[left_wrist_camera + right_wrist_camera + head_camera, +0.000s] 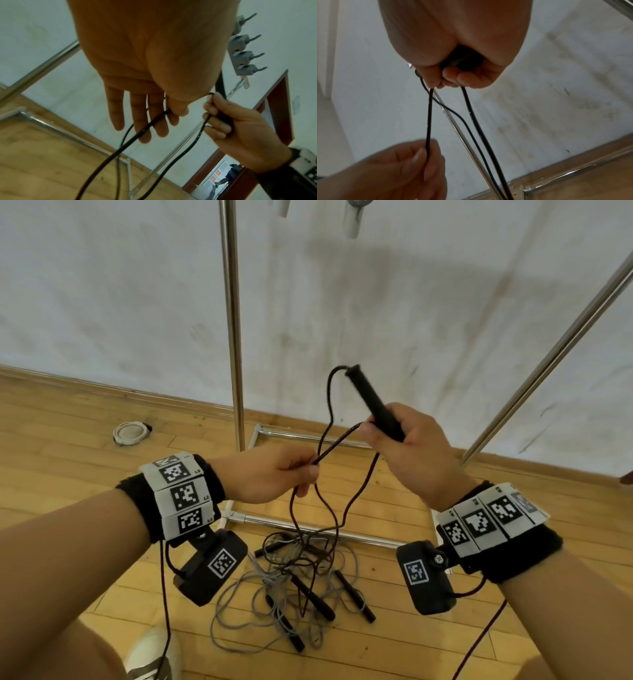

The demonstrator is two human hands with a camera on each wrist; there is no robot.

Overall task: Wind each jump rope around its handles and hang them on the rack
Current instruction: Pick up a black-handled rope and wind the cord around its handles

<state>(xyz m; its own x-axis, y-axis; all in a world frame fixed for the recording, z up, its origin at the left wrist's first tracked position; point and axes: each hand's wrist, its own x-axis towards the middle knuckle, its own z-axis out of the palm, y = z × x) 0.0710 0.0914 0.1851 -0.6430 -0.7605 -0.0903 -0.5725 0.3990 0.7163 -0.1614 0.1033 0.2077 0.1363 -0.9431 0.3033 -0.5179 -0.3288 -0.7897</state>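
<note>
Pinching the black rope (337, 441) between thumb and forefinger, the left hand (270, 474) draws it taut from the right hand (409, 446), whose fist is clamped round a black handle (371, 402). Below the hands, more ropes, perhaps three, lie tangled on the floor (68, 433) before the rack (233, 320).

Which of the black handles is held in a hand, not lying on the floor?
The handle gripped in the right hand, pointing up toward the wall. The other black handles lie on the floor in the rope tangle below the hands.
</note>
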